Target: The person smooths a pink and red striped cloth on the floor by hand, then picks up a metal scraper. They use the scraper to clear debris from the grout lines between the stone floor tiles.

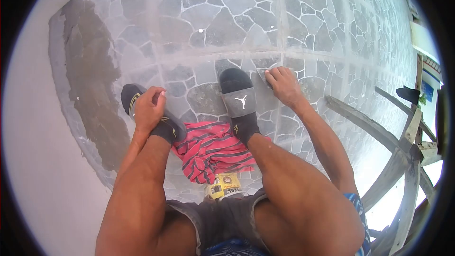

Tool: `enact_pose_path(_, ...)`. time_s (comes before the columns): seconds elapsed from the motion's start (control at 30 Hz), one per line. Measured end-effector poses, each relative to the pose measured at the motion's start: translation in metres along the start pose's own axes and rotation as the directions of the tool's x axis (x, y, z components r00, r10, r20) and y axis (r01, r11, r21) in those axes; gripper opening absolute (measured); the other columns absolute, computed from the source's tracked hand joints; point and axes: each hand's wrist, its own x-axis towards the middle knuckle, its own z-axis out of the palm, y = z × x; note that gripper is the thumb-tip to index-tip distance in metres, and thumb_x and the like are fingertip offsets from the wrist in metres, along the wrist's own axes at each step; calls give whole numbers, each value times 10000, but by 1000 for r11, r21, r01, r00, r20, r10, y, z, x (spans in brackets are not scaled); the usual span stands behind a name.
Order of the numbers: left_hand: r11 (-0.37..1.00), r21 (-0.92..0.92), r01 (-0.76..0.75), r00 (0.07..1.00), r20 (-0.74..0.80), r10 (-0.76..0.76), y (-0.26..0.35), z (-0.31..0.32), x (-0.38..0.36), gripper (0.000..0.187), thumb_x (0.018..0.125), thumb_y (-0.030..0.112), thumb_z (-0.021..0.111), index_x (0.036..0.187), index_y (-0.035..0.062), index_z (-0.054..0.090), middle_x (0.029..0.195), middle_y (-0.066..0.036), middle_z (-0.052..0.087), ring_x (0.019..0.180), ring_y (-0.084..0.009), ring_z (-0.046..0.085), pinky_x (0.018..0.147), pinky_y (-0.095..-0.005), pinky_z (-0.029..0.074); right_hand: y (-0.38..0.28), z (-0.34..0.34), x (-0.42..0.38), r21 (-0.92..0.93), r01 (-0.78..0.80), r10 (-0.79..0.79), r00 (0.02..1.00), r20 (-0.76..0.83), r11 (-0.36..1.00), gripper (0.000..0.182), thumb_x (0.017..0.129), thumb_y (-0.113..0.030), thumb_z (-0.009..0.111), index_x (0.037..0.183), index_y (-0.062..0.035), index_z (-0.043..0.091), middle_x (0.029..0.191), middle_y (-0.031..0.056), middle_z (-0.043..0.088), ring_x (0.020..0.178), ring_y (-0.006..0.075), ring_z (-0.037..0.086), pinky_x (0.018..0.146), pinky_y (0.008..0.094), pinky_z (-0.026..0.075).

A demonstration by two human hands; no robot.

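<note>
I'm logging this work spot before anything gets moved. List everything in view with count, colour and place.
Stone-patterned floor: 1, grey with pale joints, centre
White bits: at least 2, white, floor ahead
Rough strip: 1, brown-grey, left
Wall: 1, whitish, far left
Striped cloth: 1, pink and dark, between the feet
Container: 1, yellow and white label, behind cloth
Wooden beams: several, grey-brown, right
Dark item: 1, black, at the beams, unclear
Sandals: 2, grey and black, on feet
Socks: 2, black
Shorts: 1, grey
Patterned garment: partly visible, blue, bottom edge and right
Legs: 2, bare
Left hand: 1, curled, by left foot
Right hand: 1, at floor, right of right foot
</note>
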Motion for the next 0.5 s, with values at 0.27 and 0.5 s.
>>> enact_pose_path(0.27,1000,10,21,999,25,-21,5,0,-3,117,1016,95,644,1073,15,709,773,-34,692,668,-81,640,602,-246,511,13,13,25,-23,-143,140,985,-99,990,334,857,-90,639,1184,-22,631,1031,124,610,1005,341,602,865,477,493)
enact_pose_path(0.5,993,-85,79,996,-32,-82,3,4,0,118,949,124,684,1016,38,731,755,-99,707,658,-191,671,632,-318,513,-3,9,-16,-37,-146,142,986,-82,989,397,793,17,664,1188,-27,658,1066,99,627,984,317,611,860,442,513)
